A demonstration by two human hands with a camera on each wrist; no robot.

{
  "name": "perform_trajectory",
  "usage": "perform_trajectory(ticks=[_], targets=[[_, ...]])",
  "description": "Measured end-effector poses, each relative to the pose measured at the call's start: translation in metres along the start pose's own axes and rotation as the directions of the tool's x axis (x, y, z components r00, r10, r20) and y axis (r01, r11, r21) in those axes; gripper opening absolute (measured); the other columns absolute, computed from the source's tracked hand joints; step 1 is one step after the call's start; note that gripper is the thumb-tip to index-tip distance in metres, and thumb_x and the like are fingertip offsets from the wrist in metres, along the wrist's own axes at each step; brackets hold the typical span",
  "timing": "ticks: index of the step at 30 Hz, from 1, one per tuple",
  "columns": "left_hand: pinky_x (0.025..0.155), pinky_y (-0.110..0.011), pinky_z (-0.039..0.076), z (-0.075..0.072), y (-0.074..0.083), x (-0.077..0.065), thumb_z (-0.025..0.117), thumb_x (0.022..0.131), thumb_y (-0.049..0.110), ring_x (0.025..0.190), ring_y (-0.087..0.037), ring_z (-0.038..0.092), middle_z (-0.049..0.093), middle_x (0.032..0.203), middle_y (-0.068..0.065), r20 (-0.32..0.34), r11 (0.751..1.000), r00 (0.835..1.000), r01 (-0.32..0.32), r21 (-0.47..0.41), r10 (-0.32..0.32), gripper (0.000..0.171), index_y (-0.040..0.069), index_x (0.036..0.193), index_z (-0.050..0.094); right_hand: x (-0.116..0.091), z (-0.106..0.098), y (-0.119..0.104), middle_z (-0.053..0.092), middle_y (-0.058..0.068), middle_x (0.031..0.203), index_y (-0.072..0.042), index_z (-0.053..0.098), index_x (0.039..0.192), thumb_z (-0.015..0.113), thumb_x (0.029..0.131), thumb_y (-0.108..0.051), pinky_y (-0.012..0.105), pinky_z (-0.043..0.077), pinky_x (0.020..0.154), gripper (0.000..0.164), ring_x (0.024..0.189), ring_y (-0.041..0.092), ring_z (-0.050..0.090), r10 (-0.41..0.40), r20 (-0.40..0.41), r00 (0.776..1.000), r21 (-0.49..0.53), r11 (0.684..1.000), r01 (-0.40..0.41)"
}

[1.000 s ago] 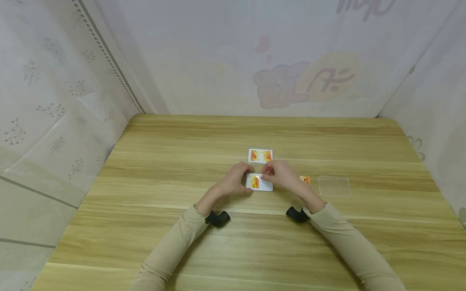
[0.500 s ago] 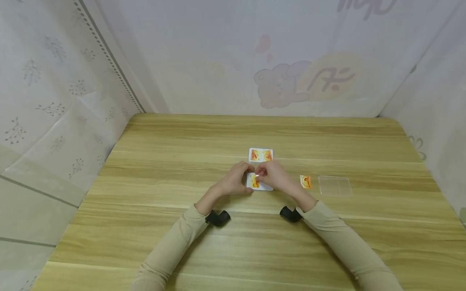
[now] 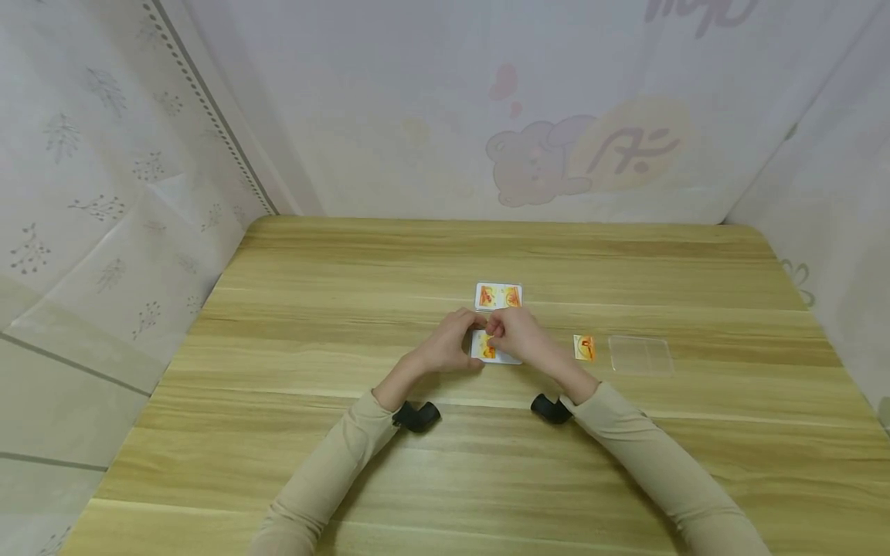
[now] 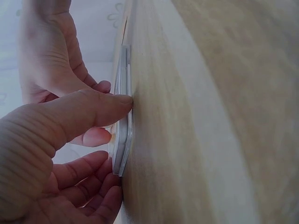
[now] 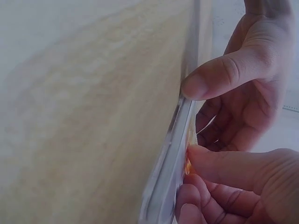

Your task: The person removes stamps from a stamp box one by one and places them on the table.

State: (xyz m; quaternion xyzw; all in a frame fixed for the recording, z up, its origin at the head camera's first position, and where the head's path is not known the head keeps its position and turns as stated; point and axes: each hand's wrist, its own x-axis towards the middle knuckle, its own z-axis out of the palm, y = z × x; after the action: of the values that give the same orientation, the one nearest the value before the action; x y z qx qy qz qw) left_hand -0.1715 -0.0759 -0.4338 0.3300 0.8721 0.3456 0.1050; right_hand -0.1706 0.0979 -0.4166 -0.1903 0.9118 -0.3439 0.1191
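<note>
A flat white case (image 3: pixel 506 357) with clear edges lies mid-table, a small orange-and-yellow picture card (image 3: pixel 486 350) on its left half. My left hand (image 3: pixel 445 343) grips the case by its left end, thumb on the near edge and fingers at the far one. Over the case, my right hand (image 3: pixel 521 333) has its thumb and fingertips together at the picture card. In the right wrist view, an orange bit of the card (image 5: pixel 188 163) shows between that thumb and the fingers, which hide the rest. The case (image 4: pixel 122 140) appears edge-on, low over the wood, in the left wrist view.
Behind the hands lies a second case (image 3: pixel 498 296) showing two orange pictures. To the right are a loose orange picture card (image 3: pixel 584 347) and a clear plastic cover (image 3: pixel 641 356). Black curved pieces (image 3: pixel 417 417) sit at both wrists. Patterned cloth (image 3: pixel 389 108) hangs behind the table.
My right hand has shifted left across the case onto the picture card, then stayed nearly still. The loose card at right has come into full view. The left hand keeps its place.
</note>
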Motion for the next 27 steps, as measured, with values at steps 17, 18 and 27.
perform_trajectory(ticks=[17,18,27], targets=[[0.1,-0.041,0.034,-0.0003,0.0004,-0.0007,0.08,0.067,0.006,0.111,-0.029,0.047,0.054,0.116,-0.015,0.001,1.0,1.0,-0.001,-0.03,0.001,0.056,-0.004,0.115,0.053,0.0012,0.0015,-0.0001,0.058,0.004,0.068,-0.004,0.058,0.071,0.071,0.075,0.005,0.023,0.043,0.057,0.016,0.063,0.015,0.053,-0.035,-0.051,0.998,-0.03,0.999,0.034],[0.1,-0.041,0.034,-0.0003,0.0008,-0.0007,0.08,0.067,0.006,0.111,-0.029,0.047,0.054,0.116,-0.015,0.001,1.0,1.0,-0.001,-0.03,0.001,0.056,-0.004,0.115,0.053,0.001,0.0015,0.0,0.058,0.004,0.068,-0.004,0.058,0.071,0.071,0.075,0.005,0.022,0.043,0.056,0.016,0.063,0.014,0.053,-0.035,-0.051,0.998,-0.027,0.999,0.034],[0.1,-0.041,0.034,0.0004,0.0007,-0.0009,0.08,0.068,0.005,0.111,-0.029,0.047,0.054,0.115,-0.015,0.001,1.0,1.0,0.012,-0.026,-0.012,0.056,-0.005,0.116,0.053,-0.0026,-0.002,0.0027,0.059,0.004,0.068,-0.005,0.06,0.072,0.071,0.075,0.003,0.023,0.044,0.058,0.014,0.064,0.014,0.054,-0.051,-0.062,0.997,-0.001,0.999,0.051]])
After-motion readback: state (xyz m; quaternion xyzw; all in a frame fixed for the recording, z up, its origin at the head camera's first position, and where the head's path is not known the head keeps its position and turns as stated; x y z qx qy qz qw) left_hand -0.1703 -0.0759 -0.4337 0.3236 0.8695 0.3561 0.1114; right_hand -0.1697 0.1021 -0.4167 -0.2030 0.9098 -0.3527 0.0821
